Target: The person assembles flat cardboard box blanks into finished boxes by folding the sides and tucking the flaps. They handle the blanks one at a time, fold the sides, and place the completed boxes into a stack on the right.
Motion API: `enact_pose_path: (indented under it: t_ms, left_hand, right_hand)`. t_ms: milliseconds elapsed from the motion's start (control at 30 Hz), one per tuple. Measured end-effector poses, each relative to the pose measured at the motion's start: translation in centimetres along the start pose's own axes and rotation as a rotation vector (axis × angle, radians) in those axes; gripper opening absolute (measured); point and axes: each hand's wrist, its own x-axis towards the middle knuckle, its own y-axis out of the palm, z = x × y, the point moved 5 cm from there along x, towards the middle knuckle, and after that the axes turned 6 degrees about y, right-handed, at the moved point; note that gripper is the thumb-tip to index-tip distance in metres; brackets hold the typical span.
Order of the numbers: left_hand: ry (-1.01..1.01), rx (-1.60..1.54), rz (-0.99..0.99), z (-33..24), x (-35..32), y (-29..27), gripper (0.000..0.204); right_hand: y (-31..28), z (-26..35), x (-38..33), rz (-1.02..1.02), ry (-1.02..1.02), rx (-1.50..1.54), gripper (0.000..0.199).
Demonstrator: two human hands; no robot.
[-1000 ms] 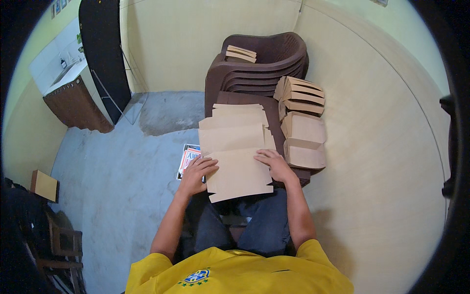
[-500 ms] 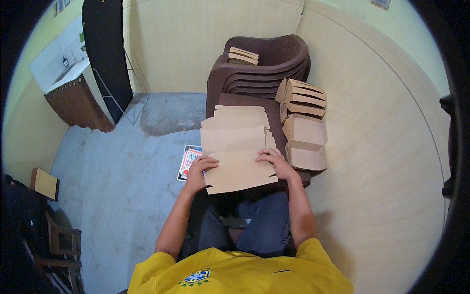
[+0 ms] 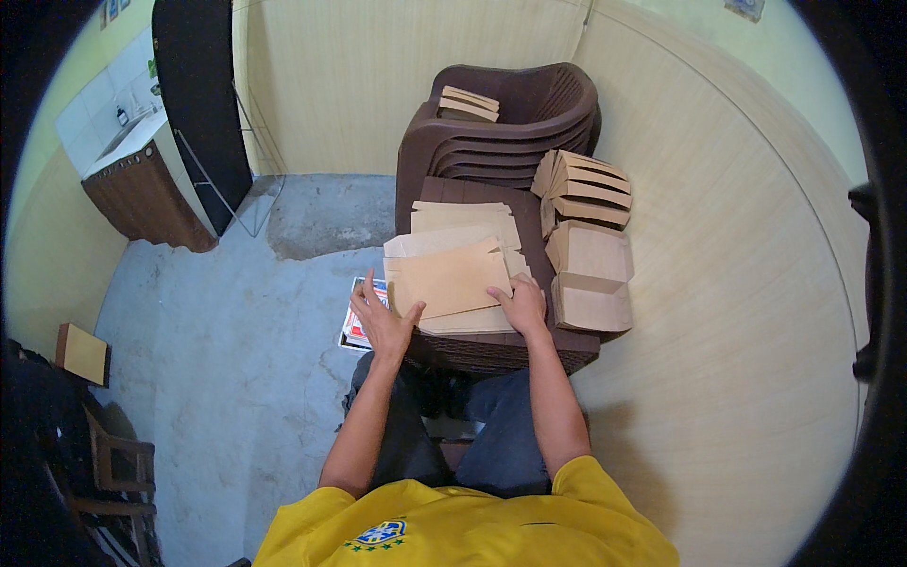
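A flat brown cardboard sheet [image 3: 446, 276] with slotted edges lies in front of me, its near part folded over away from me onto the rest. My right hand [image 3: 525, 307] pinches its right edge, thumb on top of the folded flap. At the near left corner, my left hand [image 3: 384, 327] has its fingers spread, and its thumb touches the flap. Beneath are more flat cardboard blanks [image 3: 460, 217], resting on a dark brown woven-pattern plastic surface [image 3: 536, 215].
Folded cardboard pieces [image 3: 590, 274] and a fanned bundle [image 3: 593, 184] stand to the right, along the wall. Stacked brown plastic chairs [image 3: 510, 137] are behind, with cardboard pieces [image 3: 470, 102] on the seat. A box with printed items [image 3: 355, 326] is left of my left hand.
The sheet's near part has been folded up and away from me onto its far part. Both hands have shifted slightly, and my left fingers have spread.
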Motion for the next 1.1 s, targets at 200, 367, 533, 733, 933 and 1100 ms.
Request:
enact_pose_path:
  t_ms: [200, 367, 533, 733, 933, 1100]
  left_hand:
    - [0.576, 0.164, 0.499, -3.2, 0.3, 2.4, 0.034]
    - [0.596, -0.024, 0.628, -5.6, 0.5, 6.2, 0.041]
    - [0.449, 0.190, 0.662, -5.1, 0.3, 10.5, 0.062]
    - [0.376, 0.259, 0.709, -4.7, 0.1, 11.8, 0.062]
    - [0.456, 0.217, 0.782, -4.0, 0.2, 11.2, 0.062]
    - [0.527, 0.236, 0.766, -3.5, 0.2, 11.2, 0.061]
  right_hand:
    - [-0.5, 1.6, 2.9, -0.135, 0.109, -0.109, 0.053]
    - [0.5, 3.1, 5.5, -0.221, 0.072, -0.053, 0.051]
    - [2.1, 3.4, 2.6, -0.118, -0.103, -0.081, 0.050]
    - [1.2, 4.8, -10.8, -0.074, -0.161, -0.276, 0.077]
    - [0.8, 7.4, -9.7, 0.035, -0.086, -0.465, 0.094]
    - [2.3, 7.1, -2.6, 0.103, -0.009, -0.436, 0.097]
